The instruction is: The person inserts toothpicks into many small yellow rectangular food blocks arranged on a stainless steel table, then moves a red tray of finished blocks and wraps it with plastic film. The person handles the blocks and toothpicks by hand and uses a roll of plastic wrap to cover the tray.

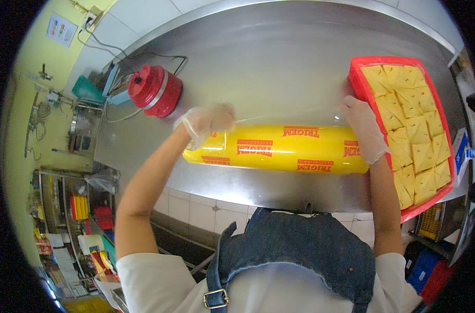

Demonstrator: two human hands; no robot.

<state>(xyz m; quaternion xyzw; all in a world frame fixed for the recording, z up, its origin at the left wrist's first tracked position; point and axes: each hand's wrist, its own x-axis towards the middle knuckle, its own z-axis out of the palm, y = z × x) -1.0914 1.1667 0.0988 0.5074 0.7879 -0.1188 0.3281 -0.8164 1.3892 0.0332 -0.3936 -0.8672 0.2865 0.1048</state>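
Note:
A large yellow roll of cling film (271, 151) with red print lies crosswise on the steel table, close to its front edge. My left hand (209, 123), in a clear disposable glove, is closed at the far side of the roll's left end, slightly blurred. Over the right end reaches my right hand (361, 128), gloved likewise, its fingertips pinched together just beyond the roll. Between both hands a thin, see-through edge of film stretches above the far side of the roll. How much film each hand grips is hard to see.
A red tray (356, 78) filled with folded yellow squares stands close by my right hand. At the left back is a red round appliance (155, 91) with a silver band and a cord. Blue boxes (460, 151) sit right of the tray. Shelves (73, 208) stand left.

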